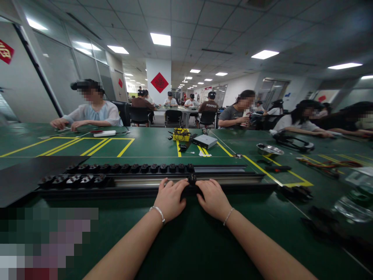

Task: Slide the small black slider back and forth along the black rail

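Both my hands rest at the near black rail (140, 182) that lies across the green table (186, 241). My left hand (169, 198) curls its fingers onto the rail's edge. My right hand (212, 198) does the same just beside it. Between their fingertips sits a small black part (192, 179) on the rail, and both hands seem to pinch it. Several like black parts (72, 180) fill the rail's left end. A second rail (221, 168) behind it carries a long row of black parts (131, 168).
A yellow box (181, 134) and a grey box (204, 141) stand mid-table, a metal bowl (268, 149) to the right. Black loose parts (297, 191) and a clear bag (354, 206) lie at the right. Other people sit round the far tables.
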The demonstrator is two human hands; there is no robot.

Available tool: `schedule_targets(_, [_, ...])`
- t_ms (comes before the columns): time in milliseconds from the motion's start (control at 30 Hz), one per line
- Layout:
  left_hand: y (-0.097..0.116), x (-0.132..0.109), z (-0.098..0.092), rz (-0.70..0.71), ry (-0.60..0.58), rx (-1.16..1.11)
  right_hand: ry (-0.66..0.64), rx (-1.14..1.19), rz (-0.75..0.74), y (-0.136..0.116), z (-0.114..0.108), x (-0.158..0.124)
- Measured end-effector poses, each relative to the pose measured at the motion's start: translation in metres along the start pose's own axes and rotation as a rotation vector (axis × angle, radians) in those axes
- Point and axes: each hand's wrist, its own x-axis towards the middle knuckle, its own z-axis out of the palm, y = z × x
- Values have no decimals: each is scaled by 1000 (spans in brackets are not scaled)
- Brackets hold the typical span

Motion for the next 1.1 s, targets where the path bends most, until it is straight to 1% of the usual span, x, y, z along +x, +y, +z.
schedule_targets(233, [-1, 1, 1, 1, 10, -19, -5, 13, -1, 0, -1, 1])
schedule_targets(467, [0, 0, 1, 3, 9, 18, -16, -3, 3, -1, -1, 1])
schedule_targets(1100, [1, 1, 0, 0, 3, 28, -30, -11, 6, 0, -3, 1])
